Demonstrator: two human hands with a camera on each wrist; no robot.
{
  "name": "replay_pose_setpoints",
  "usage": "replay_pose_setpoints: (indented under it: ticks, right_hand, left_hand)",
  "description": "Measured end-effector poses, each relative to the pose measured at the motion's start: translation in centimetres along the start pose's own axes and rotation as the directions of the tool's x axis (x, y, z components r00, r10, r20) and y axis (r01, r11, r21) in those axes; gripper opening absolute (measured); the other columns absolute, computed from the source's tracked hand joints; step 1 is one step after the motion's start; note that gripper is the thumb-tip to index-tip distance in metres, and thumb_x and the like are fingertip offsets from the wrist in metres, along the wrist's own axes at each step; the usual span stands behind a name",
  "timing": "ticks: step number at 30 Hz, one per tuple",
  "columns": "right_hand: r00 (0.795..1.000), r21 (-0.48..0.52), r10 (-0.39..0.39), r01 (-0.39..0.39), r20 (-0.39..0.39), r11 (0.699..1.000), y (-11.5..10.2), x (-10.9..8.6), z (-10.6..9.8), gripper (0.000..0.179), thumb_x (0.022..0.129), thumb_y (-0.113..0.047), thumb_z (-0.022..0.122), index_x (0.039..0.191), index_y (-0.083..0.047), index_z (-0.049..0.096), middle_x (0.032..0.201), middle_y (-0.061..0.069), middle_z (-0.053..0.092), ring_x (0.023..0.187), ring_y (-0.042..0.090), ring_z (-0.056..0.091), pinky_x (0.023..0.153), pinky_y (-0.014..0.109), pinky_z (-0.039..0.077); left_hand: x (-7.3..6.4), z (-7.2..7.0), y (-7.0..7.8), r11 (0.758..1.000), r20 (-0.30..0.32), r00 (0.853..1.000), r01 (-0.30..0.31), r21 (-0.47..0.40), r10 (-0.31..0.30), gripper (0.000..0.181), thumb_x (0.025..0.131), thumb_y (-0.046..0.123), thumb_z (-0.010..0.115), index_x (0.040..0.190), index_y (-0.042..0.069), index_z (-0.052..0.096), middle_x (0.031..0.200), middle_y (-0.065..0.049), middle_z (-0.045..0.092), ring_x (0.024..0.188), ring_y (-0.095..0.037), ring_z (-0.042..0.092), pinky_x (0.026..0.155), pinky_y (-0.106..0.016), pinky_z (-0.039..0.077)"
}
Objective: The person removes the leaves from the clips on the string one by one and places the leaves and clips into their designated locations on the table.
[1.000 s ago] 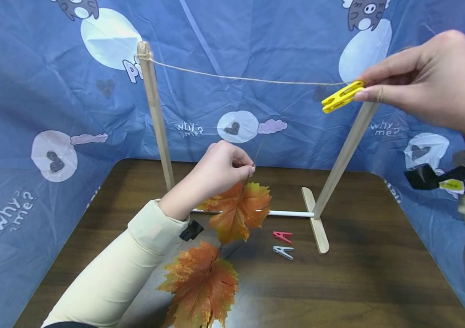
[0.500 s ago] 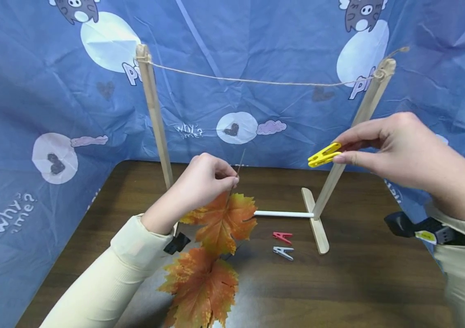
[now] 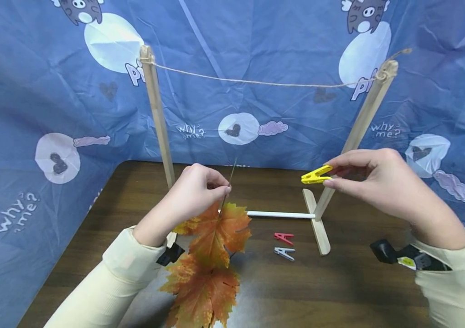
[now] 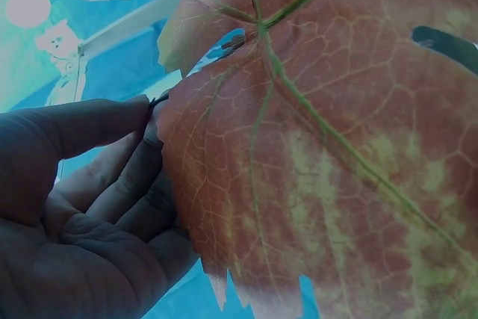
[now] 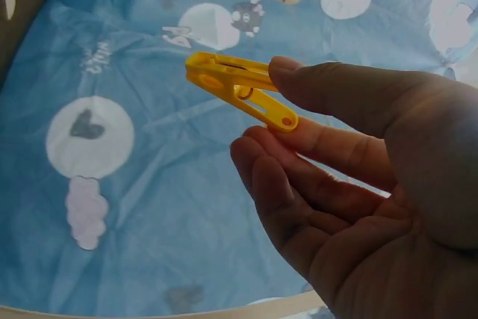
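Observation:
My left hand [image 3: 193, 191] pinches the thin stem of an orange maple leaf [image 3: 218, 234], which hangs below the fingers. In the left wrist view the underside of the leaf [image 4: 321, 147] fills much of the picture, its stem between thumb and forefinger. A second maple leaf [image 3: 204, 296] lies on the table, partly covered by the held one. My right hand [image 3: 380, 182] pinches a yellow clothespin [image 3: 316, 175] by its handle ends, in front of the stand's right post. Seen from the right wrist, the yellow clothespin [image 5: 239, 87] points away from thumb and forefinger.
A twine line [image 3: 257, 82] runs between two wooden posts, the left post [image 3: 158, 118] and the right post [image 3: 364, 120]. A white rod [image 3: 281, 214] joins them low down. A red clothespin [image 3: 283, 238] and a grey clothespin [image 3: 284, 253] lie on the brown table [image 3: 359, 282].
My right hand has come down from the right end of the twine with the yellow clothespin. The left hand has moved down and left with the leaf, which now overlaps the second one.

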State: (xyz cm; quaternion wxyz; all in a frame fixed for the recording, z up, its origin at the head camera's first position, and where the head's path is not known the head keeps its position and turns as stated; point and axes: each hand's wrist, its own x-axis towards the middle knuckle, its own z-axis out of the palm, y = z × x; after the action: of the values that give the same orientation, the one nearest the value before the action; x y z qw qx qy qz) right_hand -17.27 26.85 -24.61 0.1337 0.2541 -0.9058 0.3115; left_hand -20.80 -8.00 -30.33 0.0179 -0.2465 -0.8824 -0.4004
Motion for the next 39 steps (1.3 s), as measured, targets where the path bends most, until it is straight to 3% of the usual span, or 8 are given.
replay_pose_setpoints:
  ticks: [5,12,20,27,34,37,39]
  right_hand:
    - [0.998,0.054,0.057,-0.058,0.021,0.997,0.6,-1.2,1.6,0.028,0.081,-0.007,0.087,0.108,-0.006,0.078,0.092,0.002,0.074,0.076,0.013,0.071,0.062,0.02,0.054]
    - [0.994,0.113,0.11,-0.11,0.005,0.987,1.2,-1.9,3.3,0.023,0.08,-0.009,0.088,0.1,-0.007,0.077,0.085,0.0,0.073,0.073,0.016,0.07,0.061,0.023,0.055]
    - [0.996,0.126,0.091,-0.092,0.013,0.988,2.0,-2.6,4.7,0.023,0.08,-0.008,0.088,0.099,-0.008,0.076,0.084,-0.003,0.072,0.073,0.015,0.069,0.062,0.024,0.055]
    - [0.997,0.163,0.074,-0.079,0.035,0.984,2.8,-3.2,6.1,0.028,0.08,-0.002,0.086,0.106,-0.008,0.077,0.094,-0.002,0.074,0.077,0.015,0.069,0.067,0.026,0.056]
    - [0.993,0.178,0.09,-0.101,0.071,0.979,3.4,-3.9,7.5,0.027,0.079,0.001,0.085,0.103,-0.007,0.076,0.088,-0.003,0.073,0.076,0.014,0.068,0.067,0.029,0.057]
    - [0.99,0.167,0.109,-0.124,0.094,0.978,3.6,-4.1,8.0,0.025,0.08,-0.001,0.085,0.102,-0.009,0.075,0.086,-0.005,0.072,0.076,0.014,0.068,0.067,0.029,0.056]
    - [0.988,0.159,0.117,-0.131,0.098,0.978,3.7,-4.3,8.3,0.025,0.079,-0.001,0.085,0.101,-0.01,0.076,0.085,-0.005,0.071,0.076,0.014,0.067,0.066,0.028,0.056]
  left_hand:
    - [-0.4,0.2,-0.5,1.0,-0.001,1.0,-0.003,0.001,0.003,0.009,0.091,0.007,0.073,0.087,0.009,0.081,0.077,0.007,0.072,0.074,-0.01,0.063,0.068,-0.031,0.051]
    - [-1.0,0.6,-1.1,1.0,0.01,1.0,0.005,-0.002,-0.005,0.01,0.089,0.005,0.072,0.084,0.009,0.08,0.074,0.007,0.071,0.07,-0.009,0.062,0.064,-0.03,0.05]
    - [-1.3,0.9,-1.5,0.999,0.027,0.999,0.037,-0.001,-0.037,0.009,0.091,0.006,0.073,0.086,0.008,0.08,0.074,0.007,0.071,0.068,-0.008,0.064,0.065,-0.031,0.051]
    - [-1.6,1.2,-2.0,0.995,0.058,0.994,0.095,-0.02,-0.094,0.008,0.091,0.006,0.073,0.085,0.007,0.079,0.07,0.005,0.07,0.066,-0.009,0.063,0.062,-0.03,0.049]
    - [-2.0,1.8,-2.8,0.996,0.069,0.994,0.083,-0.011,-0.082,0.013,0.09,0.004,0.071,0.08,0.008,0.078,0.063,0.007,0.067,0.061,-0.008,0.06,0.058,-0.029,0.044]
    - [-2.1,1.9,-3.2,0.998,0.066,0.996,0.056,0.014,-0.057,0.017,0.09,0.004,0.071,0.075,0.011,0.077,0.061,0.01,0.065,0.066,-0.007,0.06,0.075,-0.033,0.043]
    - [-2.2,1.9,-3.4,0.999,0.071,0.996,0.044,0.021,-0.045,0.02,0.09,0.005,0.07,0.072,0.011,0.076,0.06,0.01,0.065,0.073,-0.007,0.061,0.092,-0.038,0.035]
